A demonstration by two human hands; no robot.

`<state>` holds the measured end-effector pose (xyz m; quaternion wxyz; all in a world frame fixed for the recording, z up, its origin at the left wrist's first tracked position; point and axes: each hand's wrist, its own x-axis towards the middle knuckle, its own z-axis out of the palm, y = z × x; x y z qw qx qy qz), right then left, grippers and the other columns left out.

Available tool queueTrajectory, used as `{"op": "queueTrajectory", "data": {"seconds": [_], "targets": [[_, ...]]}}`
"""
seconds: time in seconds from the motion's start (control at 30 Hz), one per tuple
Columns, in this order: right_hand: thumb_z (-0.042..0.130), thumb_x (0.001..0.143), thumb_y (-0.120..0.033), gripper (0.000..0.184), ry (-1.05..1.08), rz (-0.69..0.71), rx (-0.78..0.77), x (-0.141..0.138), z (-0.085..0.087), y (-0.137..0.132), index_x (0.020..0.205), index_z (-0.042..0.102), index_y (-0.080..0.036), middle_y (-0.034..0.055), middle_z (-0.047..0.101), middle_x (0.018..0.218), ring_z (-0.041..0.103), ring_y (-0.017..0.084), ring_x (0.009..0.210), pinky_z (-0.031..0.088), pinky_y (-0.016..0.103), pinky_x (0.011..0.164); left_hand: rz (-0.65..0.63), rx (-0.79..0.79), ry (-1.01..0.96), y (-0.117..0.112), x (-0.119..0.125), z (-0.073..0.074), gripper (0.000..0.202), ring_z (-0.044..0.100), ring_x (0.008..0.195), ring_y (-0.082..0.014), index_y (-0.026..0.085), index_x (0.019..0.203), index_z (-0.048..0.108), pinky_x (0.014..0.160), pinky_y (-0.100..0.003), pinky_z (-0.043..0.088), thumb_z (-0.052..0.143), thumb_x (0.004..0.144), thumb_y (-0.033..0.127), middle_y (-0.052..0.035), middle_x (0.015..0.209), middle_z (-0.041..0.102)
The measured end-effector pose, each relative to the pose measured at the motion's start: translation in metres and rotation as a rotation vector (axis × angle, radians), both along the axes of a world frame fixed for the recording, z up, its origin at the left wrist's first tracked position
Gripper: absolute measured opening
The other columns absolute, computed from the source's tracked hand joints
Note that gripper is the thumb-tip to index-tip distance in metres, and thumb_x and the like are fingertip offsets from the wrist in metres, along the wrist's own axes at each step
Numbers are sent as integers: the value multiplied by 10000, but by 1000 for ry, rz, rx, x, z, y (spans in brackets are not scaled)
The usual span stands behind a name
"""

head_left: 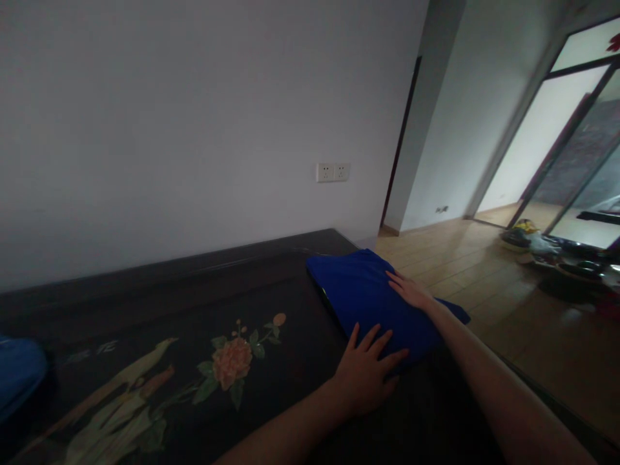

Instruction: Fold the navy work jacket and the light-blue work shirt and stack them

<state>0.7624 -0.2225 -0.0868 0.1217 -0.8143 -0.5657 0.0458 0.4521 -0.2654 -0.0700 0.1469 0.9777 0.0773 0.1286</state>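
The left hand [368, 371], fingers splayed, and flat right hand [411, 292] rest on deep-blue fabric [351, 284], mostly flattened on the dark, flower-decorated desk [159, 300], one corner sticking out.

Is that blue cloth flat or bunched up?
Mostly flat: the blue cloth looks broad and fairly smooth under the left hand and right hand.

Cloth [349, 284] | plain deep blue | spread mostly flat, lightly rumpled | on dark counter [271, 284], at its right end, reaching the edge
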Motion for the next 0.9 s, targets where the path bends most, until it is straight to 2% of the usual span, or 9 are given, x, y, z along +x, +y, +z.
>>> {"op": "queueTrajectory", "data": {"seconds": [0.1, 0.2, 0.37, 0.5, 0.6, 0.7, 0.8, 0.9], "targets": [[281, 947, -454, 547, 19, 29, 6, 14, -8, -3, 1450, 343, -250, 68, 337, 1516, 284, 224, 1398, 218, 456, 1139, -7, -16, -11, 0, 0, 0, 494, 165, 1434, -288, 358, 1447, 287, 1117, -635, 131, 298, 969, 485, -47, 1554, 243], [329, 935, -468, 550, -6, 26, 71, 11, 1, -13, 1439, 366, -253, 65, 341, 1515, 229, 249, 1418, 214, 502, 1132, 4, -16, -20, 0, -1, -1, 490, 161, 1435, -288, 359, 1445, 290, 1120, -634, 119, 301, 970, 478, -47, 1554, 242], [306, 944, -491, 543, -129, 66, 144, -25, 29, -19, 1432, 381, -266, 60, 290, 1538, 168, 294, 1430, 211, 565, 1115, 13, -14, -23, -2, 0, -1, 494, 157, 1435, -288, 351, 1444, 301, 1123, -628, 115, 305, 967, 482, -53, 1550, 253], [242, 935, -583, 570, -159, 82, 78, -63, 45, 14, 1452, 320, -355, -7, 172, 1577, 93, 350, 1432, 182, 672, 1067, 29, 13, -24, -3, -1, -1, 496, 158, 1436, -276, 356, 1449, 288, 1131, -607, 122, 303, 968, 479, -39, 1551, 252], [181, 906, -659, 619, -133, -28, 14, -79, 41, 48, 1466, 248, -407, -24, 90, 1590, 17, 409, 1422, 136, 786, 977, 25, 21, -18, -3, -2, -1, 496, 154, 1437, -275, 357, 1450, 283, 1130, -607, 124, 299, 968, 476, -30, 1553, 247], [141, 877, -704, 679, -82, -182, -61, -77, 23, 72, 1479, 208, -396, 13, 88, 1591, 13, 433, 1414, 72, 821, 933, 15, 15, -20, -2, -2, -2, 499, 157, 1435, -286, 342, 1445, 299, 1125, -615, 129, 303, 966, 479, -44, 1554, 244], [135, 857, -728, 719, -42, -230, -157, -66, 10, 80, 1479, 222, -378, 40, 121, 1587, 44, 444, 1410, 21, 819, 930, 2, -7, -31, -1, -2, -2, 504, 164, 1432, -296, 332, 1446, 299, 1118, -625, 131, 298, 965, 485, -65, 1551, 247], [162, 835, -759, 753, -61, -215, -172, -67, 15, 82, 1479, 226, -374, 51, 122, 1586, 16, 459, 1405, -3, 824, 920, -4, -28, -34, -2, -3, 0, 502, 168, 1431, -298, 342, 1450, 285, 1117, -631, 122, 297, 968, 480, -66, 1550, 247]]}}
